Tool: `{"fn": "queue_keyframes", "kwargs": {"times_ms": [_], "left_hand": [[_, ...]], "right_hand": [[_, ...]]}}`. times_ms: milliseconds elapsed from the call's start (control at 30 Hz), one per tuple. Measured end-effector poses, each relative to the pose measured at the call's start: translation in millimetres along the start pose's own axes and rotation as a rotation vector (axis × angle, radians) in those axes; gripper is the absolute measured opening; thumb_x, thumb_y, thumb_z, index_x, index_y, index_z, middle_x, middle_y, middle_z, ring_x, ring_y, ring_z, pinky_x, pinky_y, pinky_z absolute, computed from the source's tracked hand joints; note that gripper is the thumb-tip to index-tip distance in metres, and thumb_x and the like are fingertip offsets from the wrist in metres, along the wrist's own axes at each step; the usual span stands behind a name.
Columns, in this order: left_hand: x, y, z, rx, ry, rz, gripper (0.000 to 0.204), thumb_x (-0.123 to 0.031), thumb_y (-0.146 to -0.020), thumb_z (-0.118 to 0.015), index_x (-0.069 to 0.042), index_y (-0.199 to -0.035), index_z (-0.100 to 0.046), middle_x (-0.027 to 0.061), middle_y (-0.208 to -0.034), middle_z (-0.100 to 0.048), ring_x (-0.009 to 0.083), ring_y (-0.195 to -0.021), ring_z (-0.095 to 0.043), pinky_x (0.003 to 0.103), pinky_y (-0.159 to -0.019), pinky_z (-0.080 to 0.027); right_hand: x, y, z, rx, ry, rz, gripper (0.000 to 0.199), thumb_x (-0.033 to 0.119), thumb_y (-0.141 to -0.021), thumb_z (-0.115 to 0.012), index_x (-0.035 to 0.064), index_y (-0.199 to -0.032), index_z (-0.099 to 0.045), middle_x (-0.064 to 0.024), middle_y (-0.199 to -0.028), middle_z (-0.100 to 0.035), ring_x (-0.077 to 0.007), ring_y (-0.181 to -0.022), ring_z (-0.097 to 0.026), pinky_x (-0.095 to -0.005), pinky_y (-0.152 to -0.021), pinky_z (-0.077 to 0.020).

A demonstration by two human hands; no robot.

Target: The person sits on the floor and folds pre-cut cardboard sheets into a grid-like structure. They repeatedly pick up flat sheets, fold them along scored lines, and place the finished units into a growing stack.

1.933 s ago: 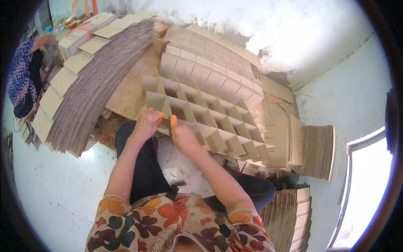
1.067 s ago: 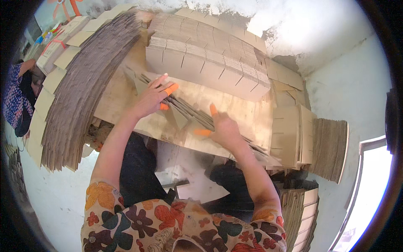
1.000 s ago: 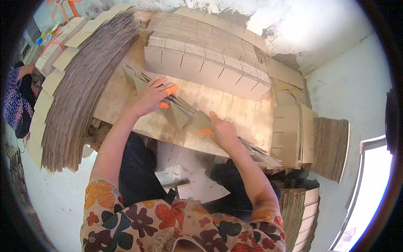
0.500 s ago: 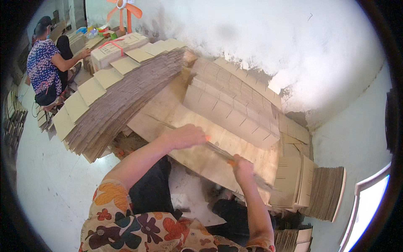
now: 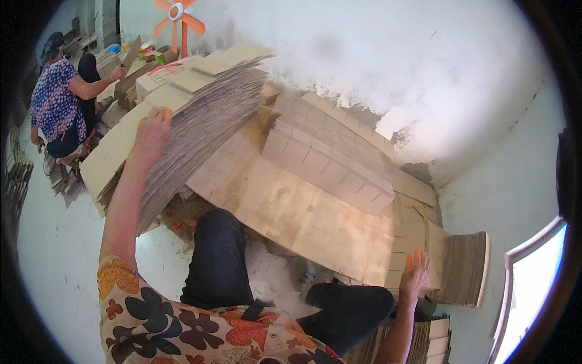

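My left hand [image 5: 153, 132], with orange fingertip covers, is closed at the upper edge of a long tan cardboard strip [image 5: 124, 133] on top of the tall left stack [image 5: 200, 112]. Motion blurs that top layer. Off to the right, my right hand [image 5: 416, 274] is raised with its fingers up and a little apart, holding nothing. It is beside the slotted cardboard pieces [image 5: 400, 242] at the board's right end. Between my hands lies a wooden board [image 5: 291, 212], and a block of slotted cardboard strips [image 5: 327, 164] stands along its far side.
A stack of cardboard sheets [image 5: 465, 270] stands at the right, with more cardboard [image 5: 439, 340] below it. Behind the left stack are a wrapped package [image 5: 159, 76] and an orange fan [image 5: 179, 24]. Another person [image 5: 57, 100] sits at the far left. My knees are under the board's near edge.
Both hands held a thin cardboard piece over the board; it is no longer there. My left hand has moved left to the tall stack, my right hand to the right and nearer me.
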State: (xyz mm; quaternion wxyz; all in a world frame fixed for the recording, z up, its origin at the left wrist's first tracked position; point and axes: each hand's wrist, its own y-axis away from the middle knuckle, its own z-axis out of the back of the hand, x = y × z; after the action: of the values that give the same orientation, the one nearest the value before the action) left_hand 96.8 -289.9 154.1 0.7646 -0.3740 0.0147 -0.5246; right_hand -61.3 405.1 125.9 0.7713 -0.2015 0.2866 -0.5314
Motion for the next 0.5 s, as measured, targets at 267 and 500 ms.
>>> {"fn": "queue_keyframes", "kwargs": {"times_ms": [267,500], "left_hand": [[8.7,16.0,-55.8,0.071,0.273,-0.037,0.017,-0.003,-0.078,-0.052,-0.002,-0.095,-0.056,0.0161,-0.092,-0.059,0.0337,-0.094,-0.056,0.045,-0.071,-0.047],[25.9,-2.6,-33.6,-0.087,0.322,-0.159,0.034,-0.007,-0.075,-0.063,0.0,-0.107,-0.058,0.0193,-0.084,-0.056,0.0375,-0.081,-0.056,0.048,-0.07,-0.044]], "right_hand": [[-47.9,135.6,14.4,0.319,0.035,-0.391,0.022,0.017,-0.086,-0.062,0.0074,-0.106,-0.062,-0.0122,-0.106,-0.063,-0.0319,-0.099,-0.058,-0.0421,-0.081,-0.0491],[-63.8,223.0,40.3,0.312,-0.001,-0.526,0.012,0.016,-0.086,-0.052,0.0082,-0.091,-0.059,-0.0143,-0.086,-0.06,-0.0333,-0.09,-0.058,-0.0455,-0.073,-0.0473]]}}
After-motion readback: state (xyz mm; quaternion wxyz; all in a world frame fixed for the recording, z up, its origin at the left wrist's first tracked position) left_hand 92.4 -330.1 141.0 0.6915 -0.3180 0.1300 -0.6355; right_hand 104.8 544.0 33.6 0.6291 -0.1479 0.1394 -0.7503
